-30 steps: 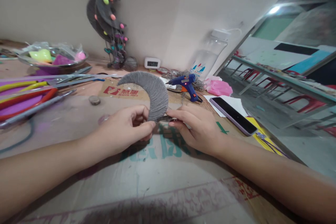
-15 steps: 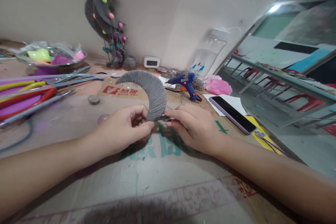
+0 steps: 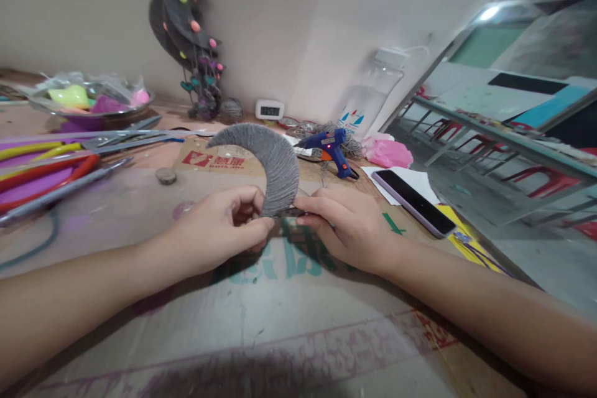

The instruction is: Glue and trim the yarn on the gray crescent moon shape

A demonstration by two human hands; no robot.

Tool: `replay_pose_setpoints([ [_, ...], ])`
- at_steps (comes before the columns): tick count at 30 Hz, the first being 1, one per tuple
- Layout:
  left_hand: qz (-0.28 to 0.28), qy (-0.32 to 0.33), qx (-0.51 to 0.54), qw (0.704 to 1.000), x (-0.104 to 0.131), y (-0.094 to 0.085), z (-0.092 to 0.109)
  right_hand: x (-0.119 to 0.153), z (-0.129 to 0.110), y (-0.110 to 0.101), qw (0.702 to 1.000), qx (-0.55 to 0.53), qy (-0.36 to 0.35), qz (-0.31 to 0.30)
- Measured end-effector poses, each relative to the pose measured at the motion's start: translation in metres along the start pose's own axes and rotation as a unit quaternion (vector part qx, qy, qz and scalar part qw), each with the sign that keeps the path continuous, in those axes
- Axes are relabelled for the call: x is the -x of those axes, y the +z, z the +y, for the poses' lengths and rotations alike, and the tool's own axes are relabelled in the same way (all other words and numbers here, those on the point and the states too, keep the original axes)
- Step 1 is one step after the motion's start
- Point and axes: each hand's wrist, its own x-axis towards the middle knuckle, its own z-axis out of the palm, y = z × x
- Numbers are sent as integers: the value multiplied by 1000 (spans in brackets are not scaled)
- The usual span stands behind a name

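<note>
A crescent wrapped in grey yarn (image 3: 275,168) stands upright at the centre, its upper tip pointing left. My left hand (image 3: 228,221) pinches its lower end between thumb and curled fingers. Just to the right, my right hand (image 3: 345,224) is closed, thumb and index finger together at the crescent's lower right edge. Thin grey strands show between the two hands; the fingertips hide how they are held. Behind, a blue glue gun (image 3: 333,149) with a small red light rests near a tangle of grey yarn (image 3: 354,148).
At the left are pens and scissors (image 3: 51,174) and a bowl (image 3: 88,111) of coloured pieces. A decorated hanging crescent (image 3: 186,18), a small clock (image 3: 269,110) and a water bottle (image 3: 368,96) are behind. On the right lies a phone (image 3: 414,204).
The crescent has tilted slightly to the right, its outer edge shifting a little that way. Both hands stay nearly in place.
</note>
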Motion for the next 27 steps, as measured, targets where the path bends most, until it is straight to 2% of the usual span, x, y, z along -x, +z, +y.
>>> replay_pose_setpoints([
  [10,-9,6,17,1000,-2,-3,-3,6,0,2,998,-55,42,10],
  [16,-16,8,17,1000,-2,-2,-3,4,-1,2,1000,-18,-2,17],
  [27,-13,-4,10,1000,-1,-2,-2,2,-1,1,1000,-6,3,10],
])
